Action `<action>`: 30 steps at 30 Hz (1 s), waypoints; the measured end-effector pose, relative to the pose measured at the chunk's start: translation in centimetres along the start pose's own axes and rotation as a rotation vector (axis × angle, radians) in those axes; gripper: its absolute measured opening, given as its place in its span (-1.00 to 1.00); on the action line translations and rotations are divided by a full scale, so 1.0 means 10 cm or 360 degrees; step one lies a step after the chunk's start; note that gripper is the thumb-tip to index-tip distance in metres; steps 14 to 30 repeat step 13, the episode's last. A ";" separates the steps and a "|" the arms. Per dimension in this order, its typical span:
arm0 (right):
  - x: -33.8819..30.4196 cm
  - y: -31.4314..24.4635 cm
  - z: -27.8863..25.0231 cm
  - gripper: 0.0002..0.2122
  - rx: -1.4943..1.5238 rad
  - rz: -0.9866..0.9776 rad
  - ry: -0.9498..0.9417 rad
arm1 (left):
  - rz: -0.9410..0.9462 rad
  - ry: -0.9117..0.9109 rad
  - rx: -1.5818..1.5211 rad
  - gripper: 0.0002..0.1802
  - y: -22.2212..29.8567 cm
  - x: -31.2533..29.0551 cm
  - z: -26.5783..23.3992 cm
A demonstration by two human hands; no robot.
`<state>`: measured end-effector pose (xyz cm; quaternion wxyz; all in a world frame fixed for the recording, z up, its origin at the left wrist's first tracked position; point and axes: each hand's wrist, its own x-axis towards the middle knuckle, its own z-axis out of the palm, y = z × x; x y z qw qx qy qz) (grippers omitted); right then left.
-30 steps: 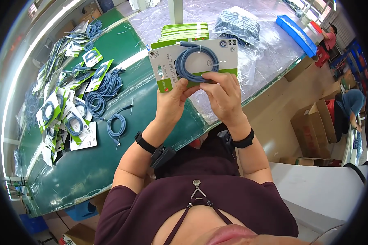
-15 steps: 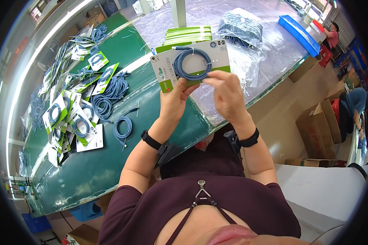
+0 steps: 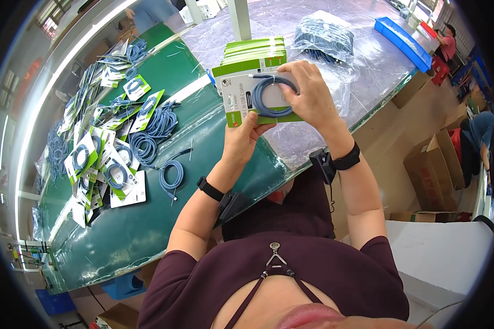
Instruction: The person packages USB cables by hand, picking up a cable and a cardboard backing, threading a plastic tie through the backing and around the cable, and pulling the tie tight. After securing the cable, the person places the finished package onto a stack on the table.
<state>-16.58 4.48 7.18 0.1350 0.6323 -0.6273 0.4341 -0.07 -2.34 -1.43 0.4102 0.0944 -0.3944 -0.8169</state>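
A white and green cable card (image 3: pixel 235 90) with a coiled blue cable (image 3: pixel 258 101) on its front is held up before me. My left hand (image 3: pixel 243 136) grips its lower left part, thumb on the front and fingers behind. My right hand (image 3: pixel 315 98) closes on the card's right side, fingers at the top edge and thumb over the coil, hiding that part of both. Just beyond the card lies a stack of green-edged cards (image 3: pixel 255 49).
A heap of carded blue cables (image 3: pixel 115 174) covers the green bench top (image 3: pixel 132 236) at left, with a loose coil (image 3: pixel 171 174) beside it. A plastic-wrapped cable bundle (image 3: pixel 324 38) and a blue tray (image 3: pixel 403 43) lie farther right. Cardboard boxes (image 3: pixel 433 170) stand on the floor.
My right hand has moved from the coil's lower right up to the card's upper right and closed on it. The card has shifted slightly right. A person has come into view at the far left.
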 end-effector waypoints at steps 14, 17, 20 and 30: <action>-0.10 -0.02 0.24 -0.82 -0.0131 -0.0064 0.0331 | -0.0006 0.0101 -0.0016 -0.60 -0.06 0.05 -0.07; -0.10 -0.02 0.24 -0.82 -0.0131 -0.0064 0.0331 | -0.0006 0.0101 -0.0016 -0.60 -0.06 0.05 -0.07; -0.10 -0.02 0.24 -0.82 -0.0131 -0.0064 0.0331 | -0.0006 0.0101 -0.0016 -0.60 -0.06 0.05 -0.07; -0.10 -0.02 0.24 -0.82 -0.0131 -0.0064 0.0331 | -0.0006 0.0101 -0.0016 -0.60 -0.06 0.05 -0.07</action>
